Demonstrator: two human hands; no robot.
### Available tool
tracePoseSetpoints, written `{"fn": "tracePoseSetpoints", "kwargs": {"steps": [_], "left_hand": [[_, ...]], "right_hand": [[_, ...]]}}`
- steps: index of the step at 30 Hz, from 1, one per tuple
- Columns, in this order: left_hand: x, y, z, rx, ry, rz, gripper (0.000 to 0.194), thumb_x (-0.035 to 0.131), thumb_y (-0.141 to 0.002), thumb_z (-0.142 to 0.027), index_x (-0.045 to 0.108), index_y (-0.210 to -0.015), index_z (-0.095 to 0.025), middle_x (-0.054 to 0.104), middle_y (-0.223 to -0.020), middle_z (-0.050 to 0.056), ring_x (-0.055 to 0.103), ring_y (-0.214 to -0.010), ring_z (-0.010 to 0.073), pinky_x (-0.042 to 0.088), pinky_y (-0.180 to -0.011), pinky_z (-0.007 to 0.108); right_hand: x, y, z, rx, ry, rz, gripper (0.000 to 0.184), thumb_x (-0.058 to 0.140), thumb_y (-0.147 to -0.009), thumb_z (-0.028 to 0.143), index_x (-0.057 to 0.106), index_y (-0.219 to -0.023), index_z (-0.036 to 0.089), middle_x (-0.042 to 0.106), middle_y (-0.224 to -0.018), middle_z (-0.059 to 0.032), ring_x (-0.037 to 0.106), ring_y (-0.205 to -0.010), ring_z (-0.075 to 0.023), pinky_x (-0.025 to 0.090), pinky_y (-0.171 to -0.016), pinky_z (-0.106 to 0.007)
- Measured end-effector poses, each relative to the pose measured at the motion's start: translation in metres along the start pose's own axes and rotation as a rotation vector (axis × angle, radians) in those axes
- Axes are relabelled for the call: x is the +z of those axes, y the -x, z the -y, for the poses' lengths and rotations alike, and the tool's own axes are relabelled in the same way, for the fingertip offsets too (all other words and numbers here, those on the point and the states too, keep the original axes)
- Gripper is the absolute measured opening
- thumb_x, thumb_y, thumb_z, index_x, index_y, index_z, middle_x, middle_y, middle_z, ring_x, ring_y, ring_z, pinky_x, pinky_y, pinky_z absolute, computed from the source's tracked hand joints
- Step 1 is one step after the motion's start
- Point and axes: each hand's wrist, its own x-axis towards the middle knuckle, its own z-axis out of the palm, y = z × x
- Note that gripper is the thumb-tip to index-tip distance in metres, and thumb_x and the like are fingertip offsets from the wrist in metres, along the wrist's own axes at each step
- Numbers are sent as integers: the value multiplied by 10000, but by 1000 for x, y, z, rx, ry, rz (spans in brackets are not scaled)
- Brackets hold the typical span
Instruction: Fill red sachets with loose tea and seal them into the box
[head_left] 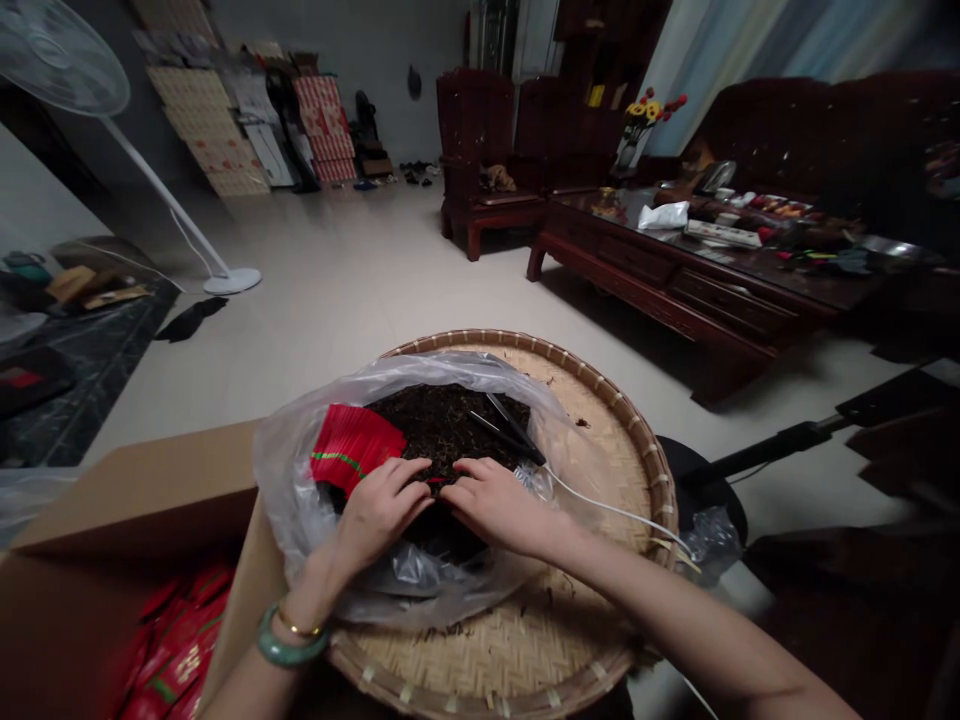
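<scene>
A clear plastic bag (300, 470) full of dark loose tea leaves (442, 420) lies open on a round woven bamboo tray (600, 440). My left hand (379, 510) and my right hand (495, 500) meet at the near edge of the leaves, fingers curled and pinched together on something small and red that I cannot make out. A stack of red packets (352, 445) with green and gold stripes stands in the bag just left of my left hand. A dark metal tool (506, 425) rests on the leaves behind my right hand.
A cardboard box (135, 520) with more red packets (176, 650) sits at my left. A white cable (615, 510) crosses the tray's right side. Further off stand a dark wooden coffee table (675, 270), wooden chairs (487, 150) and a white floor fan (172, 210).
</scene>
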Motion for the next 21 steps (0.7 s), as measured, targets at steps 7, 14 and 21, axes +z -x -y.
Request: {"fn": "tracePoseSetpoints", "kwargs": {"steps": [7, 14, 21], "left_hand": [[-8, -9, -4, 156, 101, -13, 74, 553, -845, -175, 626, -840, -181, 666, -1020, 77, 548, -907, 187, 515, -763, 327], [-7, -8, -4, 225, 214, 34, 102, 518, -864, -156, 618, -852, -175, 673, -816, 52, 543, -714, 141, 488, -650, 266], [-5, 4, 6, 154, 280, 113, 139, 496, -889, -207, 634, -894, -193, 635, -885, 67, 573, -760, 129, 473, -650, 220]], "right_hand": [[-3, -9, 5, 41, 40, 10, 179, 517, -885, 254, 650, -865, 136, 660, -904, -98, 458, -1162, -289, 381, -925, -402], [2, -6, 4, -141, -59, 48, 204, 456, -911, 216, 642, -867, 146, 670, -880, -73, 488, -1142, -222, 395, -941, -361], [5, -7, -26, 27, -415, -267, 231, 391, -911, 153, 563, -1065, 166, 630, -1025, -79, 563, -980, -146, 464, -874, -296]]}}
